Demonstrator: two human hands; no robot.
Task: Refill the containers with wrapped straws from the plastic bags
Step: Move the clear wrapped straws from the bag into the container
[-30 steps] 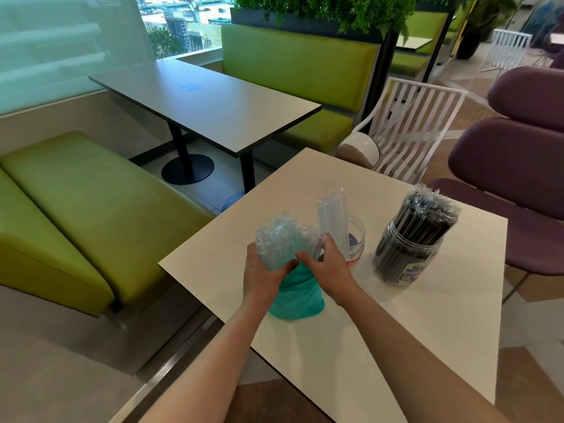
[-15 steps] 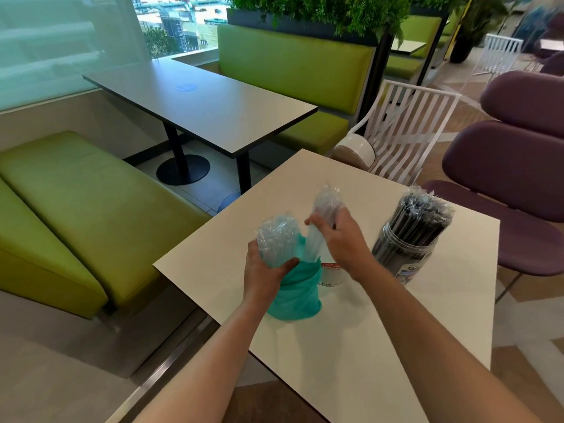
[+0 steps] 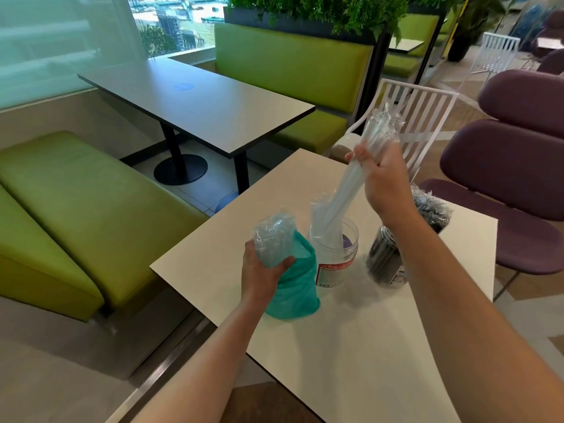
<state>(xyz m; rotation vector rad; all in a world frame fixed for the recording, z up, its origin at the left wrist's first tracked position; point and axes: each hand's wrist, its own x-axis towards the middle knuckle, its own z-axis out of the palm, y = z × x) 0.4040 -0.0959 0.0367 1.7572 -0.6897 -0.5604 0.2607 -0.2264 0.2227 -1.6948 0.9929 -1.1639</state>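
Wrapped straws (image 3: 351, 190), a clear bundle, slant from the closed right hand (image 3: 381, 175) down into the clear jar (image 3: 334, 254) mid-table. Left hand (image 3: 262, 270) grips the teal plastic bag (image 3: 293, 288) near the cream table (image 3: 351, 346) edge, more straws protruding. Right forearm partly hides the dark-straw jar (image 3: 384, 261).
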